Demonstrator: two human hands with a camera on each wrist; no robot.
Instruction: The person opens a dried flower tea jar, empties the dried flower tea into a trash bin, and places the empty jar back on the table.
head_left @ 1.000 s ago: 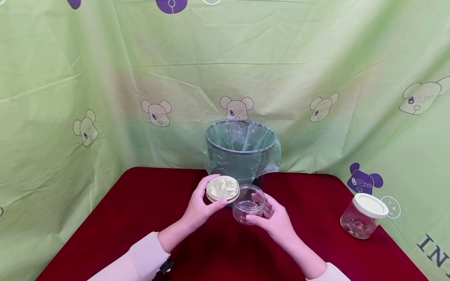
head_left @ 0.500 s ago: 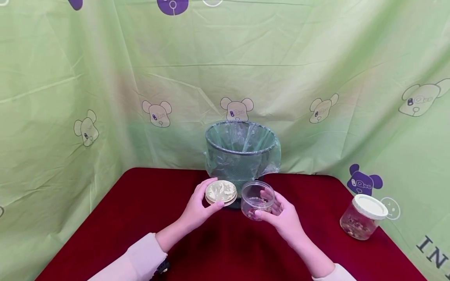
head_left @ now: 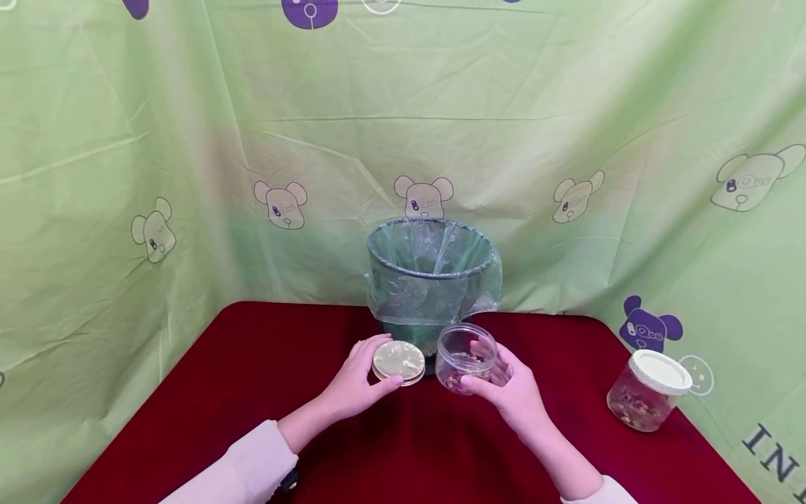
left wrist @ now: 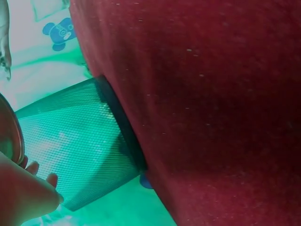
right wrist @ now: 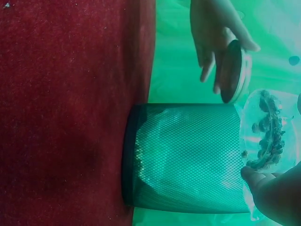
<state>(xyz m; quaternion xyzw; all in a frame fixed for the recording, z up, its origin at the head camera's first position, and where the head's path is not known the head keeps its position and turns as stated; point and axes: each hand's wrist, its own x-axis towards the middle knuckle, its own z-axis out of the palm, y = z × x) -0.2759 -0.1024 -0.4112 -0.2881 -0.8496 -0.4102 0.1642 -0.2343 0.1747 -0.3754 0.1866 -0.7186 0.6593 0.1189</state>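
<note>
Currently L hand, part-curled, grips a round lid & R hand, likewise curled, holds a clear jar (w/ small bits inside) just beside, before the mesh bin.

Two hands in play, left hand and right hand! Two jars, one uncovered jar, one covered jar; two lids, one pale gold lid, one white lid; one bin, one plastic liner, one counter, and five pale printed bears!
</note>
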